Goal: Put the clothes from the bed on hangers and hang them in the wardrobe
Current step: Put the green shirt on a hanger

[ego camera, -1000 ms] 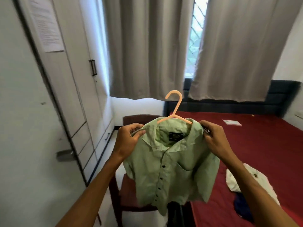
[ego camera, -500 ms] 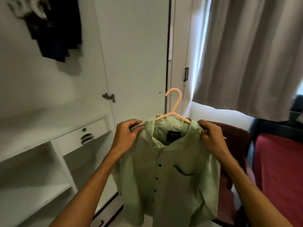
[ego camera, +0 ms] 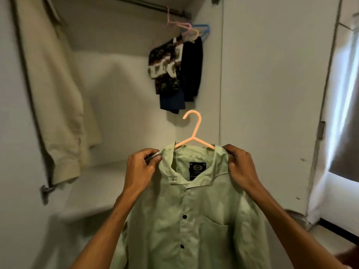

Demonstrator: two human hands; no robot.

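Pale green, the button-up shirt [ego camera: 194, 220] sits on a peach plastic hanger [ego camera: 196, 131] at lower centre of the frame, facing the open wardrobe [ego camera: 120, 84]. Your left hand [ego camera: 140, 169] pinches one shoulder, fingers curled onto the cloth; your right hand [ego camera: 240, 167] clamps the other. At upper centre, a patterned shirt [ego camera: 165, 70] and a dark garment [ego camera: 191, 70] hang from the rail [ego camera: 143, 5] (on pink and blue hangers).

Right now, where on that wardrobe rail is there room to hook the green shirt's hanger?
The rail is bare from the pink hanger leftward toward the beige garment. Its right end is crowded: hangers and dark clothes bunch against the side wall. The shelf below is bare.
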